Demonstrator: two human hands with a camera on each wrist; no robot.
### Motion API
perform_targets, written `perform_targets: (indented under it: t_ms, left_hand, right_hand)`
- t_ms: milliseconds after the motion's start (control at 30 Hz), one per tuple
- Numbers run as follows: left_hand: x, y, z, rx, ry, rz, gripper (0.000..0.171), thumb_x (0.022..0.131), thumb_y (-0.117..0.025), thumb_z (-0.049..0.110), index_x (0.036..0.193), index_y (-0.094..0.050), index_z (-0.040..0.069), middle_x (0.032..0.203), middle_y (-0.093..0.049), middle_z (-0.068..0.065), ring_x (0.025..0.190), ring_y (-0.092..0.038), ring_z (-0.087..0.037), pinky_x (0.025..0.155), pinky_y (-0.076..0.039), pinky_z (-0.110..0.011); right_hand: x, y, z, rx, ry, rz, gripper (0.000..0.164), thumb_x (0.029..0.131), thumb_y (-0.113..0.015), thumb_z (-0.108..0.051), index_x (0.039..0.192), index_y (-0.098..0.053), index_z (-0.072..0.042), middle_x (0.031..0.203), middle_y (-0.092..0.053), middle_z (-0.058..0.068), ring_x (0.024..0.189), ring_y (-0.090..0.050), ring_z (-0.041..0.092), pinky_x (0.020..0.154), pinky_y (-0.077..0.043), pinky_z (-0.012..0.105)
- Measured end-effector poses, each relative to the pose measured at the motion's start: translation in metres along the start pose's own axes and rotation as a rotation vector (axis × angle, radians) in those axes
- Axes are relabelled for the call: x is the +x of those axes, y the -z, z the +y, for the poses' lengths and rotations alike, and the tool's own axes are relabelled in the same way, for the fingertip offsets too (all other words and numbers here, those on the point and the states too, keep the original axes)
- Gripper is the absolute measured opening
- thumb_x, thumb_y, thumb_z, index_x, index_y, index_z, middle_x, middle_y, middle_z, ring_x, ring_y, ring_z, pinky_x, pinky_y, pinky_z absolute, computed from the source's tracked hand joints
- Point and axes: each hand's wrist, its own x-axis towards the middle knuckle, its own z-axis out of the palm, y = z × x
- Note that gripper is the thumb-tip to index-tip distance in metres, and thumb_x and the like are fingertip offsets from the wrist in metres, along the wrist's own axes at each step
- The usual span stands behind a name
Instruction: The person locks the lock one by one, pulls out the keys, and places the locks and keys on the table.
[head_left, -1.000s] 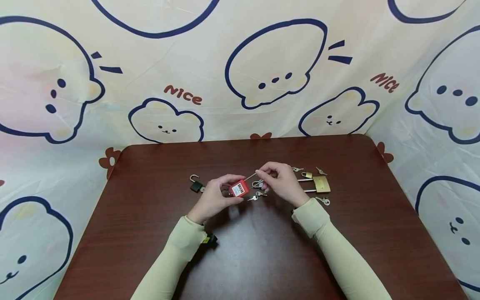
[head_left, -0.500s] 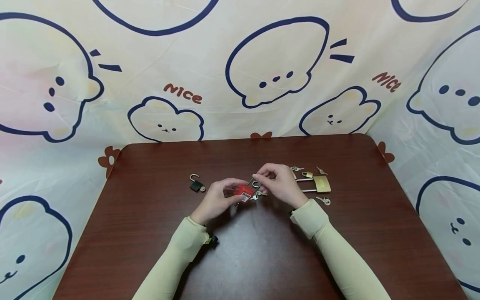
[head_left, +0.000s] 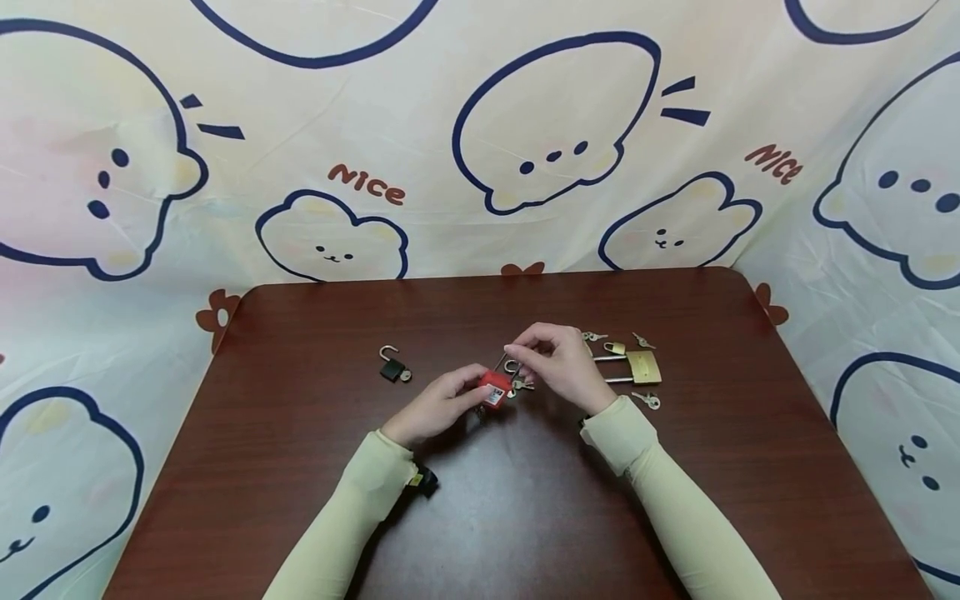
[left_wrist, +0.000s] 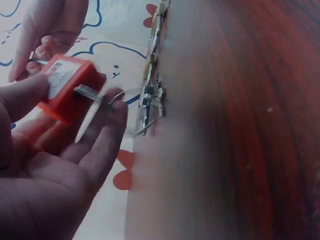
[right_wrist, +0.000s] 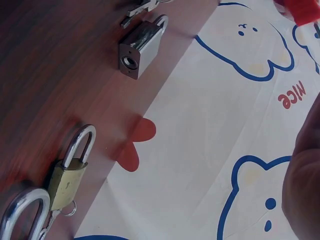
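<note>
My left hand (head_left: 433, 407) holds a red padlock (head_left: 495, 389) above the table, thumb on its white label. In the left wrist view a key (left_wrist: 87, 91) sits in the end of the padlock, and a second, blurred piece of metal hangs by the fingers. The right hand (head_left: 557, 367) pinches the far end of the long thin shackle (head_left: 500, 362), its fingertips partly covering it. A black padlock (head_left: 392, 371) with its shackle swung out lies left of the hands, a key at its base. Small keys (head_left: 522, 385) lie just behind the red padlock.
Right of the hands lie a large brass padlock (head_left: 643, 368) with a long shackle, a small brass padlock (head_left: 614, 348) and loose keys (head_left: 648, 401). A silver padlock (right_wrist: 142, 49) stands near keys in the right wrist view. Patterned cloth (head_left: 450, 233) rises behind the brown table (head_left: 510, 517).
The red padlock has moved right and slightly down, and its tilt has changed. My left hand has followed it, its fingers shifting on the body. The right hand has drifted slightly left.
</note>
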Motion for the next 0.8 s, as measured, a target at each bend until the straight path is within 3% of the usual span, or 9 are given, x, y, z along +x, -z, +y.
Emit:
perform_targets:
  t_ms: [133,333,433,567,667,800]
  left_hand:
    - [0.001,-0.002,0.003,-0.039,-0.052,0.041,0.017,0.101,-0.055,0.027,0.113,-0.062,0.018,0.092,-0.065,-0.003,0.079,-0.058,-0.015,0.068,-0.052,-0.035]
    - [0.004,-0.006,0.013,-0.017,-0.101,0.143,0.018,0.100,-0.055,0.020,0.115,-0.063,0.013,0.093,-0.068,-0.007,0.075,-0.058,-0.017,0.063,-0.052,-0.037]
    - [0.000,-0.005,0.029,-0.009,-0.108,0.170,0.018,0.100,-0.056,0.013,0.115,-0.063,0.006,0.093,-0.069,-0.012,0.076,-0.059,-0.022,0.064,-0.051,-0.032]
    - [-0.005,-0.003,0.047,-0.012,-0.106,0.184,0.018,0.098,-0.057,0.009,0.114,-0.063,0.001,0.093,-0.069,-0.015,0.077,-0.060,-0.027,0.064,-0.047,-0.024]
    - [-0.006,-0.003,0.048,-0.024,-0.111,0.182,0.019,0.098,-0.057,0.009,0.114,-0.062,0.000,0.096,-0.071,-0.017,0.077,-0.061,-0.025,0.064,-0.048,-0.023]
    - [-0.007,-0.003,0.047,-0.057,-0.157,0.172,0.032,0.097,-0.057,0.004,0.128,-0.052,0.000,0.103,-0.072,-0.019,0.084,-0.066,-0.020,0.070,-0.054,-0.026]
  right_hand:
    - [0.000,-0.001,-0.002,0.007,0.022,0.030,0.015,0.088,-0.073,-0.026,0.084,-0.074,-0.012,0.068,-0.070,0.013,0.053,-0.064,0.025,0.045,-0.055,0.026]
    - [0.001,-0.002,-0.007,0.041,0.066,0.058,0.017,0.088,-0.073,-0.023,0.083,-0.074,-0.007,0.067,-0.069,0.017,0.052,-0.062,0.032,0.044,-0.055,0.027]
    - [0.002,-0.002,-0.008,0.064,0.067,0.065,0.015,0.088,-0.073,-0.021,0.082,-0.073,-0.007,0.068,-0.068,0.021,0.053,-0.062,0.036,0.045,-0.055,0.025]
    - [0.002,-0.003,-0.007,0.058,0.058,0.081,0.012,0.087,-0.074,-0.020,0.081,-0.074,-0.010,0.070,-0.068,0.022,0.053,-0.063,0.031,0.046,-0.056,0.028]
    - [0.001,-0.005,-0.007,0.044,0.066,0.101,0.009,0.086,-0.075,-0.016,0.083,-0.076,-0.008,0.069,-0.068,0.019,0.053,-0.063,0.028,0.046,-0.055,0.031]
    - [-0.001,-0.006,-0.017,-0.009,0.094,0.113,0.009,0.087,-0.073,-0.011,0.089,-0.078,-0.004,0.071,-0.068,0.018,0.054,-0.062,0.029,0.048,-0.053,0.023]
